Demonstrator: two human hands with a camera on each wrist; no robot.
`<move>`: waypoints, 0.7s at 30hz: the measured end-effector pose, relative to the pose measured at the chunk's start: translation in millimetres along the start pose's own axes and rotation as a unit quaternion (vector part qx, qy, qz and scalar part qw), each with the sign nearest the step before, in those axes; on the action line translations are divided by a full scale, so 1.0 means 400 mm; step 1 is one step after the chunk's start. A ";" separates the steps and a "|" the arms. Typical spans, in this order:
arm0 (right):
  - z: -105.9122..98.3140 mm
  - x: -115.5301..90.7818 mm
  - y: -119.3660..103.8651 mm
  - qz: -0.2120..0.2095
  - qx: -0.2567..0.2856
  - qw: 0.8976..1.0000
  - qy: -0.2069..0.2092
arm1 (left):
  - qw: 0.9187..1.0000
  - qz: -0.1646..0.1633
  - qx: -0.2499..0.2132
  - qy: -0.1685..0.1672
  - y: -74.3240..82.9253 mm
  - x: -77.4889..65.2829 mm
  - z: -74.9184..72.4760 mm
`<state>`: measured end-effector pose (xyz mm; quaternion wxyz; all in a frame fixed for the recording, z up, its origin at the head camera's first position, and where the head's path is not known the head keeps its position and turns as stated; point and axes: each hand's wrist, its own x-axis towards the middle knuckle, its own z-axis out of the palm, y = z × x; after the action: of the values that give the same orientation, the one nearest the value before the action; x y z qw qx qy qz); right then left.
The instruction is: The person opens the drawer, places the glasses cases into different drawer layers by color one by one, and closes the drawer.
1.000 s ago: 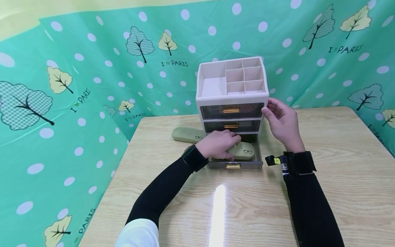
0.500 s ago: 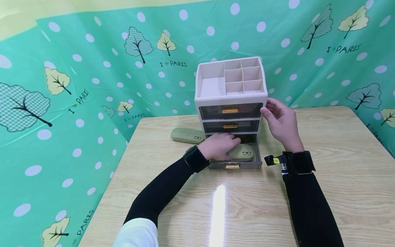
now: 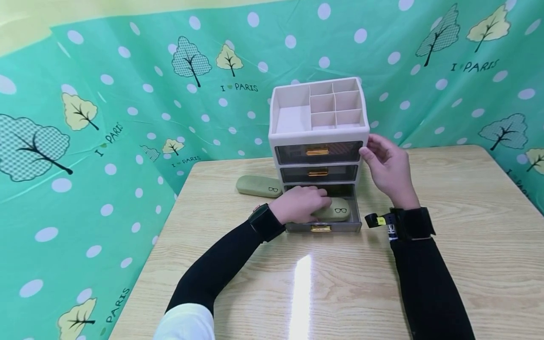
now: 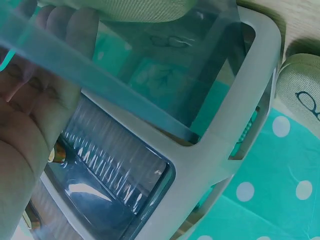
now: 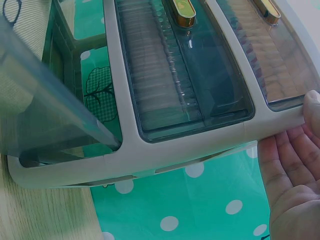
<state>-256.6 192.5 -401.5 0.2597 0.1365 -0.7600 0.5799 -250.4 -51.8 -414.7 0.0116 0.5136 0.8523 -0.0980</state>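
Note:
A white desktop organizer point(image 3: 319, 136) stands on the table with its bottom drawer point(image 3: 356, 216) pulled out. Inside that smoky clear drawer lies a green glasses case point(image 3: 335, 209) printed with black spectacles. My left hand point(image 3: 300, 204) reaches over the drawer's left part and holds the left end of this case; the fingertips are mostly hidden behind it in the head view. My right hand point(image 3: 390, 170) grips the organizer's right edge, thumb on the front frame point(image 5: 240, 131) and fingers along the side. A second green glasses case point(image 3: 257, 185) lies on the table left of the organizer.
Two upper drawers with gold handles point(image 3: 318, 152) are closed. Divided compartments point(image 3: 335, 105) form the organizer's top. A green dotted cloth point(image 3: 140, 56) hangs behind the wooden table point(image 3: 467, 212). Light reflects in a bright strip in front.
My left hand's fingers have drawn in and shifted slightly left over the drawer, and the glasses case there sits slightly lower. The right hand keeps its place on the organizer.

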 end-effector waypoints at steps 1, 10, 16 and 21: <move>0.000 0.000 0.000 0.002 -0.002 1.000 0.000 | 1.000 -0.001 0.000 0.001 -0.001 0.000 0.001; 0.001 0.002 -0.007 -0.005 -0.002 1.000 -0.001 | 1.000 -0.010 0.002 0.004 -0.013 0.010 -0.006; 0.001 0.002 -0.004 -0.004 0.004 1.000 0.000 | 1.000 -0.024 0.009 0.002 -0.023 0.018 -0.004; 0.001 0.001 -0.001 -0.003 0.003 1.000 -0.001 | 0.999 -0.030 0.032 0.005 -0.024 0.025 -0.004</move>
<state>-256.8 192.1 -401.0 0.2606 0.1401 -0.7578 0.5816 -263.3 -47.2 -412.8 -0.0123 0.4884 0.8638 -0.1229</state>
